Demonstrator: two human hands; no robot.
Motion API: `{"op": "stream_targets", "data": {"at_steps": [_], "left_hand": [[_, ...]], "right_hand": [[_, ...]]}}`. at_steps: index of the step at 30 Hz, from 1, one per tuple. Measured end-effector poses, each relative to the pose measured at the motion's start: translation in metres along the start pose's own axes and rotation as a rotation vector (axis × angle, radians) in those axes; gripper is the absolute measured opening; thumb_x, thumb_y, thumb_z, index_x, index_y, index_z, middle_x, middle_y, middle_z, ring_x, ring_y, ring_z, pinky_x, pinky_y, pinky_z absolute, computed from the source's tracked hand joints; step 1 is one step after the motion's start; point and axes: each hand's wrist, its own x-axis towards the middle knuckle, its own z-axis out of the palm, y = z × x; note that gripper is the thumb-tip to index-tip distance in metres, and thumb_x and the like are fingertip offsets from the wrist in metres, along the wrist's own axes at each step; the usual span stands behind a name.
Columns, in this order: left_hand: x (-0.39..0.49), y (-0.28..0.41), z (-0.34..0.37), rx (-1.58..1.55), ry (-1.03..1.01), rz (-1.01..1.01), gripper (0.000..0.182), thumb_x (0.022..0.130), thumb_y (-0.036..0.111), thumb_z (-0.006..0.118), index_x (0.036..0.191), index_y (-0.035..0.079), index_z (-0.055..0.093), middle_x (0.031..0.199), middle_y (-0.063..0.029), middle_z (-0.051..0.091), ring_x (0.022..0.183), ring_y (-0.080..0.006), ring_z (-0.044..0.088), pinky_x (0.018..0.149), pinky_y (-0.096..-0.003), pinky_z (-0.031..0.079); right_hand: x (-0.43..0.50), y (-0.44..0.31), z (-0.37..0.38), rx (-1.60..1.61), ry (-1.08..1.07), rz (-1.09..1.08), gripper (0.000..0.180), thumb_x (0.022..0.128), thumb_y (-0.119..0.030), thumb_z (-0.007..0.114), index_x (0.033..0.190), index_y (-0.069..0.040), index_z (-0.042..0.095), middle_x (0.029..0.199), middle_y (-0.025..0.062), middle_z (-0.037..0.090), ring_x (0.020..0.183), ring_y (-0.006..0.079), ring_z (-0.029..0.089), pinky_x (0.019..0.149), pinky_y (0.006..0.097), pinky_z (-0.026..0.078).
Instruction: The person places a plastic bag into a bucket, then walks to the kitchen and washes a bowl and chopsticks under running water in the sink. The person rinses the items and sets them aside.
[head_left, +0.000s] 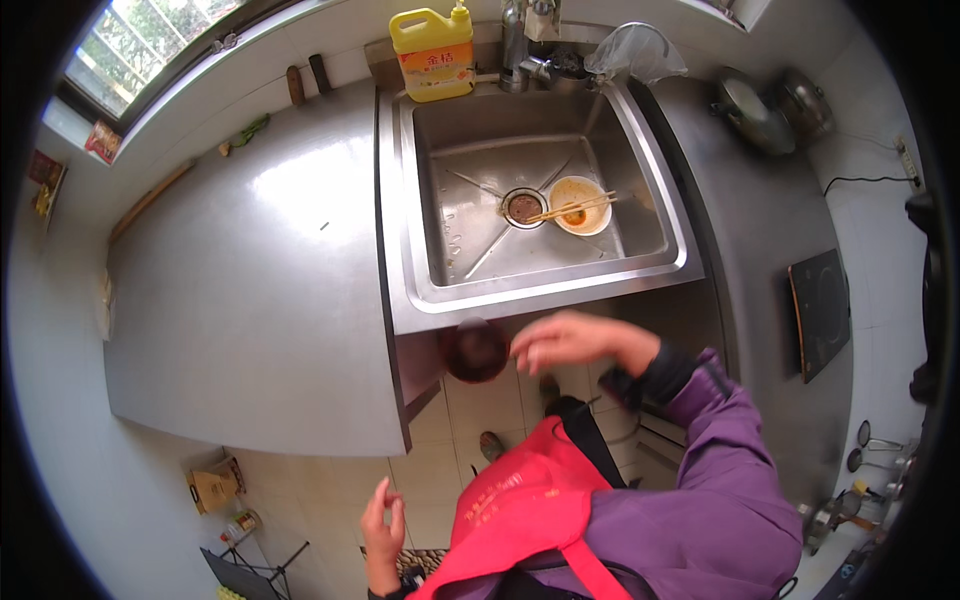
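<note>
My right hand (566, 341) is in the air just in front of the sink's near edge, fingers loosely bent and apart, holding nothing. Beside its fingertips, a dark reddish round container (475, 351) shows below the counter edge. My left hand (384, 521) hangs low over the tiled floor with its fingers apart and nothing in it. In the stainless steel sink (487, 262) stands a white bowl (596, 223) with orange-red residue. A pair of wooden chopsticks (581, 206) lies across it, their tips over the drain (524, 208), which holds brownish matter.
A yellow detergent jug (435, 56) stands behind the sink, near the faucet (514, 45) and a clear plastic bag (637, 56). Steel counter (247, 300) extends left. Pots (757, 112) and a black induction cooktop (821, 315) are on the right. A folding stand (255, 574) is lower left.
</note>
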Motion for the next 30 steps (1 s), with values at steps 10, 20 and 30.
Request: {"op": "stream_targets", "data": {"at_steps": [10,20,30], "left_hand": [[0.143,0.150,0.069,0.051,0.047,0.221,0.036,0.084,-0.004,0.059,0.120,0.001,0.057,0.088,-0.0104,0.065,0.077,-0.0168,0.064,0.071,-0.0281,0.051],[0.229,0.184,0.100,0.072,0.164,0.101,0.033,0.085,-0.002,0.058,0.118,0.002,0.057,0.086,-0.0118,0.064,0.076,-0.0240,0.062,0.069,-0.0312,0.050],[0.291,0.168,0.117,0.085,0.101,0.128,0.035,0.085,0.000,0.057,0.120,0.005,0.056,0.093,-0.0113,0.064,0.086,-0.0262,0.061,0.073,-0.0332,0.050]], "right_hand": [[0.056,-0.080,-0.226,-0.580,0.977,-0.241,0.051,0.085,-0.013,0.057,0.131,0.003,0.042,0.121,0.0233,0.054,0.104,0.0365,0.057,0.092,0.0377,0.045],[0.087,-0.111,-0.338,-1.054,0.958,-0.447,0.063,0.080,0.001,0.052,0.139,0.005,0.029,0.141,0.0256,0.034,0.132,0.0389,0.033,0.111,0.0401,0.028],[0.090,-0.099,-0.325,-1.313,0.777,-0.310,0.061,0.079,0.000,0.053,0.137,0.002,0.036,0.144,0.0195,0.035,0.135,0.0357,0.030,0.110,0.0420,0.028]]}}
